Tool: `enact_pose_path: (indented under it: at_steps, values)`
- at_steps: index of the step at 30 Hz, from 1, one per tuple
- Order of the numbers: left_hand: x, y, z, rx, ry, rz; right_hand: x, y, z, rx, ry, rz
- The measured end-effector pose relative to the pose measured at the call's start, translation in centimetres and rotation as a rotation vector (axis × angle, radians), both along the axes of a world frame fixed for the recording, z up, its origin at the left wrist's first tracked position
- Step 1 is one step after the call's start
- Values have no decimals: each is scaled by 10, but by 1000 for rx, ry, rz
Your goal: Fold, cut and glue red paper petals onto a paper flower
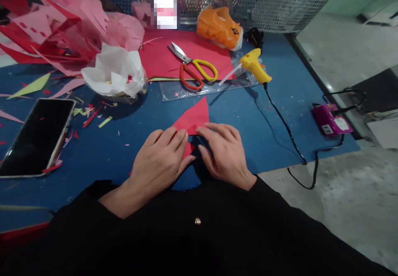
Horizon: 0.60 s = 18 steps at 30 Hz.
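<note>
A folded piece of red paper [195, 116] lies on the blue table in front of me, with one pointed corner facing away. My left hand [161, 153] presses down on its left side, fingers close together and thumb stretched along the near edge. It covers much of the paper. At the right edge, the fingertips of my right hand [224, 149] touch the sheet. The thumb of that hand stands apart from its fingers, with nothing visible gripped between them. A smaller red part [188, 148] of the paper shows below the fold, between my hands.
Beyond the paper lie scissors [186, 62], red sheets [164, 39], a yellow glue gun [255, 65] and an orange packet [219, 26]. At left are a phone [37, 137], a scrap-filled white paper holder [115, 73] and pink cutouts [77, 15]. A purple power adapter [331, 119] sits right.
</note>
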State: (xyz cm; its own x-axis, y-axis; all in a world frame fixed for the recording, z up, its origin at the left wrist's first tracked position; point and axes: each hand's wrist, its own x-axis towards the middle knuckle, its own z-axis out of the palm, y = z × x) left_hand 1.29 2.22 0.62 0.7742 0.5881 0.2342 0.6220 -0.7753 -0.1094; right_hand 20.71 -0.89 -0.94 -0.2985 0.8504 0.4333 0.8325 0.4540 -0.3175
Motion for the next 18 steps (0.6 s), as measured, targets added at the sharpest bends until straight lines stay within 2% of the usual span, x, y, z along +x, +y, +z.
enact_pose_path:
  at_steps: [3,6,11,15,18]
  values:
    - [0,0,1,10,3,-12,-4,-2,-3,-18,-151,158]
    - [0,1,2,-8,18,-15,-7,-2,-7,-37,-222,202]
    - [0,0,6,-26,26,7,-6,-5,-10,-51,-236,150]
    - [1,-2,10,-166,42,36,0,-11,-9,-61,-225,79]
    - [-2,2,6,-171,-89,60,4,-13,-9,-58,-234,73]
